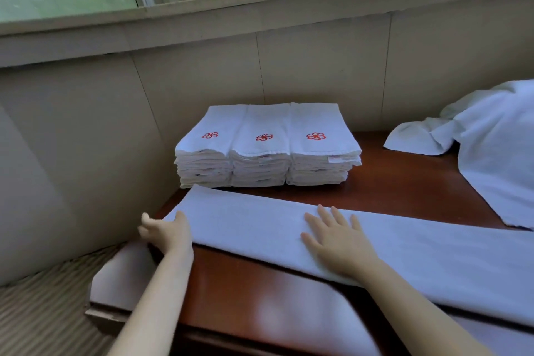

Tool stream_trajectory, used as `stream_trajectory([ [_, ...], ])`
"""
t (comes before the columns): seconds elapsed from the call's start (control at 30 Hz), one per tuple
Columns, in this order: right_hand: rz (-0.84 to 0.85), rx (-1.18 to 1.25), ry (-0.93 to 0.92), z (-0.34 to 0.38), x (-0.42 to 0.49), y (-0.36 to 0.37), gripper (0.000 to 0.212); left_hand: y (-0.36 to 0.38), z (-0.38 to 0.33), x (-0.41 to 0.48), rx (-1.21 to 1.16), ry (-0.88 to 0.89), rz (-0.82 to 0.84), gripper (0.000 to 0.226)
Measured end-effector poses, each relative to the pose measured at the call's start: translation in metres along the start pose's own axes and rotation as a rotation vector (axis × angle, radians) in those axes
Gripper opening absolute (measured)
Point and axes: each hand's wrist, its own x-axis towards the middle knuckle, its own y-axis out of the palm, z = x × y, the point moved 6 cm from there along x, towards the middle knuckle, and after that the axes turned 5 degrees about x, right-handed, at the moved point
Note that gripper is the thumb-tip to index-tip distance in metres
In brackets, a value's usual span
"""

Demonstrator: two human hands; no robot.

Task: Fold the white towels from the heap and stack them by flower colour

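Observation:
A white towel (pixel 404 251), folded into a long strip, lies across the red-brown table (pixel 390 185) from the left edge to the right. My right hand (pixel 336 240) rests flat on it, fingers straight and spread. My left hand (pixel 164 233) is at the strip's left end, thumb on top of the corner and fingers around the edge. Behind it stand three side-by-side stacks of folded white towels (pixel 265 144), each topped by a red flower. The heap of unfolded white towels (pixel 491 147) lies at the right.
A cream panelled wall (pixel 202 81) and a window sill run close behind the stacks. The table's left edge drops to a striped floor (pixel 43 312). A white cloth (pixel 124 274) hangs over the near left corner.

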Motion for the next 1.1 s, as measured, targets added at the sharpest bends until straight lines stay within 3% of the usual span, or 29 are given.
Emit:
stream_trajectory([
  [0.1,-0.038,0.081,-0.047,0.004,-0.006,-0.008,0.049,0.014,0.009,-0.029,-0.367,-0.374,0.109,0.067],
  [0.17,-0.069,0.407,0.001,0.003,-0.013,-0.021,0.043,0.026,-0.002,-0.044,-0.418,-0.446,0.24,0.05],
  [0.23,-0.088,0.983,0.175,-0.007,-0.023,-0.041,0.038,0.029,-0.034,-0.065,-0.299,-0.19,0.361,0.04],
  [0.3,-0.108,1.447,0.333,-0.022,-0.035,-0.061,0.044,0.032,-0.077,-0.103,-0.1,0.26,0.519,0.029],
  [0.33,-0.093,1.577,0.377,-0.031,-0.041,-0.068,0.051,0.036,-0.096,-0.132,-0.011,0.471,0.675,0.032],
  [0.43,-0.022,1.776,0.477,-0.059,-0.064,-0.077,0.066,0.05,-0.107,-0.228,0.381,0.852,1.345,0.048],
  [0.5,-0.073,1.557,0.611,-0.081,-0.081,-0.068,0.053,0.055,-0.095,-0.263,0.618,1.0,1.502,0.048],
  [0.57,-0.251,1.188,0.663,-0.106,-0.095,-0.074,0.03,0.059,-0.092,-0.275,0.673,1.014,1.477,0.045],
  [0.63,-0.381,1.084,0.618,-0.124,-0.105,-0.091,0.012,0.063,-0.095,-0.278,0.691,1.001,1.414,0.043],
  [0.83,-0.608,0.999,0.622,-0.196,-0.163,-0.178,0.014,0.091,-0.11,-0.284,0.709,1.021,1.293,0.043],
  [0.9,-0.575,0.875,0.706,-0.223,-0.183,-0.184,0.01,0.108,-0.105,-0.294,0.772,0.972,1.305,0.047],
  [0.97,-0.429,0.634,0.851,-0.243,-0.198,-0.171,0.027,0.126,-0.092,-0.302,0.868,0.849,1.298,0.055],
  [1.1,-0.3,0.653,0.899,-0.264,-0.209,-0.149,0.021,0.139,-0.074,-0.3,0.957,0.684,0.994,0.068],
])
